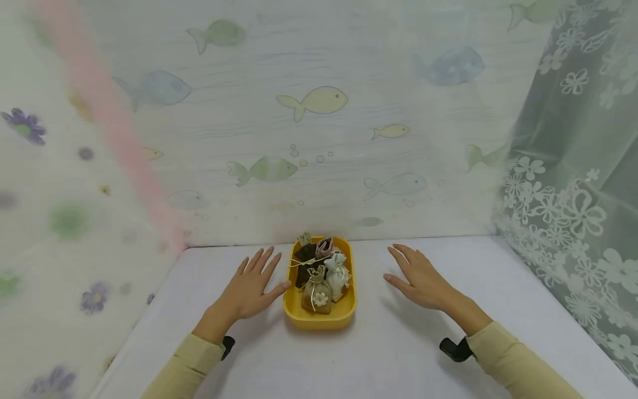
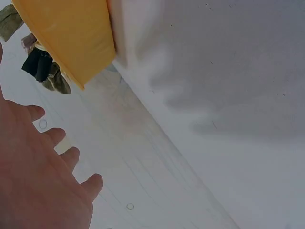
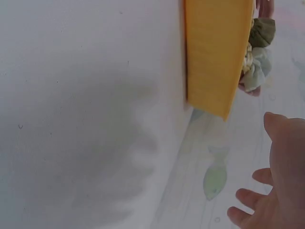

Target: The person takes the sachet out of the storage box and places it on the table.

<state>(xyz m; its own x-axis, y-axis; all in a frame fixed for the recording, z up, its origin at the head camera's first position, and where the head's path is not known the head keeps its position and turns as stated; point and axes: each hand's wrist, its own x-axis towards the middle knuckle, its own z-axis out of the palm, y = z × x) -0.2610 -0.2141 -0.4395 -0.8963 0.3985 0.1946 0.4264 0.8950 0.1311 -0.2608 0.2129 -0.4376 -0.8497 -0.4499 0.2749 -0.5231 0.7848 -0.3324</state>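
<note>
A white table [image 1: 399, 354] is standing in a corner, with fish-patterned wallpaper [image 1: 319, 100] running behind it, a flower-printed sheet [image 1: 60, 221] hanging at the left and a lace curtain [image 1: 573, 194] hanging at the right. A yellow tray [image 1: 344, 316] is sitting on the table near the back wall, midway between the two hands, and is holding several small drawstring pouches: a tan pouch with a white flower [image 1: 317, 291], a pale blue pouch [image 1: 338, 276], a dark brown pouch [image 1: 304, 260] and a pinkish pouch [image 1: 325, 246]. The left hand [image 1: 249, 288] is lying palm down with fingers spread, its thumb tip reaching just beside the tray's left wall; whether it is touching cannot be told. The right hand [image 1: 421, 280] is hovering or resting palm down, fingers straight and spread, apart from the tray's right wall. Neither hand is holding anything.
</note>
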